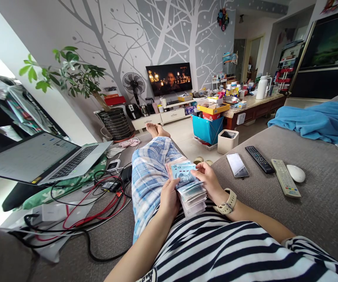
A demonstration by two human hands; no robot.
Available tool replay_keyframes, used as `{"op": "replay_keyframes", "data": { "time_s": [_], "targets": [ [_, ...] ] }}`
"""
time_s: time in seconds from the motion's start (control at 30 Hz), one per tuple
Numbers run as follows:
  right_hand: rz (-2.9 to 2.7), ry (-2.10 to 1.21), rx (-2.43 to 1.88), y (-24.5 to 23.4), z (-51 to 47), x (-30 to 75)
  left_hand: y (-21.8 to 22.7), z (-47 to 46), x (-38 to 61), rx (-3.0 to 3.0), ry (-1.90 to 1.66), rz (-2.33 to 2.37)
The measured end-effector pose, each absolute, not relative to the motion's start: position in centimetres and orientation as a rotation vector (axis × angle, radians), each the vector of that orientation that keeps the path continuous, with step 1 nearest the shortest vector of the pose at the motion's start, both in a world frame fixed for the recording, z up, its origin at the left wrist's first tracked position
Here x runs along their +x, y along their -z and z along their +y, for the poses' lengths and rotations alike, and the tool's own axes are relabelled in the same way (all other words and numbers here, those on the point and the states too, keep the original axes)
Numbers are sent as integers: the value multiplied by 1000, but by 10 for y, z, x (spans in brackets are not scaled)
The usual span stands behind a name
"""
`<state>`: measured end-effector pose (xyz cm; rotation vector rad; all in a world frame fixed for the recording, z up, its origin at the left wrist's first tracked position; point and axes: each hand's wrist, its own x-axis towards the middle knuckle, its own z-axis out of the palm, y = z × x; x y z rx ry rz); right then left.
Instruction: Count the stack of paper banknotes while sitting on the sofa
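A stack of banknotes (193, 192) is held above my lap, over the blue plaid trousers (148, 168). Its lower part is folded or bent toward me, and the upper notes fan out with a blue one in front. My left hand (169, 196) grips the stack from its left side, thumb on top. At the upper right edge, the thumb and fingers of my right hand (208, 178) are closed on the notes. A cream watch (228, 201) circles my right wrist. The undersides of the notes and several fingers are hidden.
To the right on the grey sofa lie a phone (237, 164), a black remote (259, 159), a beige remote (285, 178) and a white mouse (296, 173). On the left are an open laptop (71, 160) and tangled cables (98, 213). A white bin (228, 141) stands beyond.
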<state>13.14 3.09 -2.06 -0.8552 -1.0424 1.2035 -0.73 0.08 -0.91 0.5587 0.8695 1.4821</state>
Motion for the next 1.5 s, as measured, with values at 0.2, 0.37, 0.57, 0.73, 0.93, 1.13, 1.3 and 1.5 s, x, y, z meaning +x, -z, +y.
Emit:
{"op": "replay_keyframes", "data": {
  "time_s": [0.2, 0.37, 0.57, 0.73, 0.93, 1.13, 1.3, 1.5],
  "targets": [
    [-1121, -1170, -880, 20, 31, 132, 8, 0, -8, 585, -1474, 871],
    [-1154, -1178, -863, 18, 30, 132, 10, 4, -8, 544, -1478, 899],
    [-1150, -1192, -843, 17, 29, 132, 9, 8, -6, 460, -1484, 851],
    [-1149, -1214, -824, 16, 28, 132, 6, 6, -5, 460, -1496, 846],
    [-1134, -1233, -797, 14, 26, 131, 8, 6, -5, 462, -1500, 859],
    [-1151, -1212, -794, 14, 26, 131, 8, 6, -5, 476, -1484, 866],
    [-1172, -1205, -799, 18, 28, 132, 7, 4, -5, 484, -1473, 878],
    [-1165, -1204, -776, 22, 30, 131, 8, 5, -6, 459, -1475, 863]
  ]
}}
